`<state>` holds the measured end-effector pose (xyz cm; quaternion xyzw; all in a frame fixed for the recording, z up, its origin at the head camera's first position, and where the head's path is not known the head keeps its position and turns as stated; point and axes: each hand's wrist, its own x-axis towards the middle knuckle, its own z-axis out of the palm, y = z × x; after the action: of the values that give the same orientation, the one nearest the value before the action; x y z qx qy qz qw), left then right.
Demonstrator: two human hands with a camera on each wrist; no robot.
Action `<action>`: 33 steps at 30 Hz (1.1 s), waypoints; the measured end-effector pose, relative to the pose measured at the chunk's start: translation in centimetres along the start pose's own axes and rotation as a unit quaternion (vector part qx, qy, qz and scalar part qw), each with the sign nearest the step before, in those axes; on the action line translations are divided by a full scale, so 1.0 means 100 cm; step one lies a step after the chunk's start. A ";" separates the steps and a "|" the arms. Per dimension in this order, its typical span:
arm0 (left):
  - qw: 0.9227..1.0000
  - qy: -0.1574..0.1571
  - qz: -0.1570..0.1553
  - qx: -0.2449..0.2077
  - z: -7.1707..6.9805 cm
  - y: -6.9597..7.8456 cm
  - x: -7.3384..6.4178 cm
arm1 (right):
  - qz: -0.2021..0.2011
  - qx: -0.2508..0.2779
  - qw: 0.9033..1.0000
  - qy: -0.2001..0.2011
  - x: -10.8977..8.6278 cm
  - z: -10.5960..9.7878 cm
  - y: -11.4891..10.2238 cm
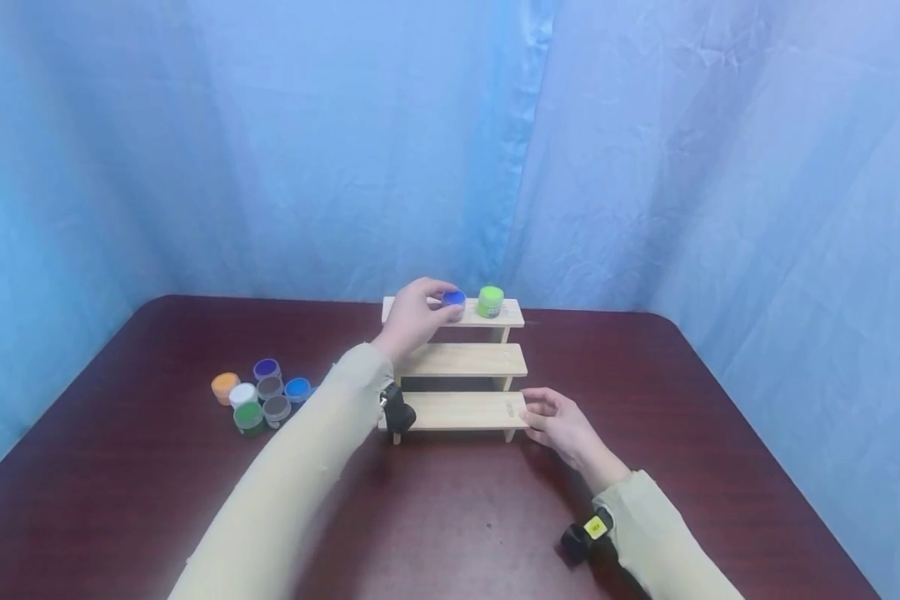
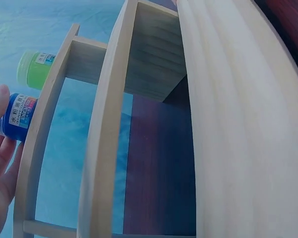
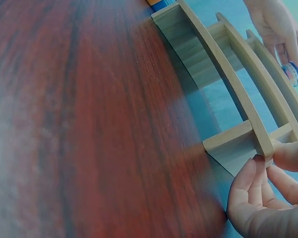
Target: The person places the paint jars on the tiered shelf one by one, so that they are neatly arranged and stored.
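Note:
A three-step wooden rack [image 1: 457, 410] stands on the table. On its top step, my left hand [image 1: 414, 317] holds a small blue paint jar [image 2: 21, 117] between thumb and fingers, the jar's base at the board. Just right of it on the same step sits a light green paint jar [image 1: 490, 302]. My right hand [image 1: 562, 425] pinches the right end of the lowest step, thumb above and fingers below, as the right wrist view shows [image 3: 268, 193]. The left forearm covers part of the rack's left side.
Left of the rack stands a group of several paint jars, among them orange [image 1: 225, 387], white [image 1: 243, 395], dark green [image 1: 249, 418], purple [image 1: 267, 369] and blue [image 1: 297, 389]. The dark red table [image 1: 450, 517] ends at light blue curtains [image 1: 307, 150].

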<state>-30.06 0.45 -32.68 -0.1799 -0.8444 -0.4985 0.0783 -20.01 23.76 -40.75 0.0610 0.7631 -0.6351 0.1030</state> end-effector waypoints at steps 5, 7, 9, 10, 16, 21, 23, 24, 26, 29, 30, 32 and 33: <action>1.000 0.000 0.000 0.001 0.003 0.003 0.004 | 0.000 -0.002 1.000 0.002 0.000 -0.001 -0.001; 1.000 -0.001 -0.005 -0.002 0.004 0.003 0.006 | 0.001 -0.002 1.000 0.003 -0.001 0.000 -0.001; 1.000 -0.002 -0.011 -0.004 0.005 0.004 0.008 | 0.001 -0.003 1.000 0.004 -0.001 0.000 -0.001; 1.000 -0.001 -0.016 -0.007 0.005 0.004 0.008 | 0.001 -0.002 1.000 0.004 -0.002 0.000 0.000; 0.999 0.004 -0.034 -0.005 0.008 0.007 0.010 | -0.001 0.001 1.000 0.002 -0.002 -0.001 0.000; 0.999 0.006 -0.034 0.003 0.009 0.007 0.010 | -0.001 0.004 1.000 -0.001 -0.003 0.000 -0.001; 0.999 0.003 -0.034 0.002 0.009 0.007 0.011 | -0.001 0.005 1.000 -0.001 -0.003 0.000 -0.001; 0.999 0.002 -0.033 0.001 0.009 0.006 0.011 | 0.000 0.005 1.000 -0.001 -0.003 0.000 -0.001; 0.999 -0.004 -0.034 -0.005 0.009 0.006 0.011 | -0.001 0.005 1.000 0.000 -0.003 0.000 -0.001; 0.999 -0.015 -0.037 -0.012 0.007 0.006 0.011 | 0.000 0.003 1.000 0.000 -0.002 0.001 -0.001; 0.999 -0.017 -0.037 -0.009 0.006 0.006 0.012 | 0.000 0.001 1.000 0.001 -0.002 0.001 -0.001; 0.999 -0.020 -0.034 0.000 0.004 0.007 0.013 | 0.001 -0.002 1.000 0.001 -0.001 0.001 -0.001; 0.999 -0.020 -0.031 0.007 0.003 0.007 0.013 | 0.001 -0.003 1.000 0.001 -0.001 0.001 -0.001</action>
<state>-31.02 1.32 -31.87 -0.1634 -0.8544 -0.4911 0.0474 -19.93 23.64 -40.63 0.0625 0.7651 -0.6325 0.1030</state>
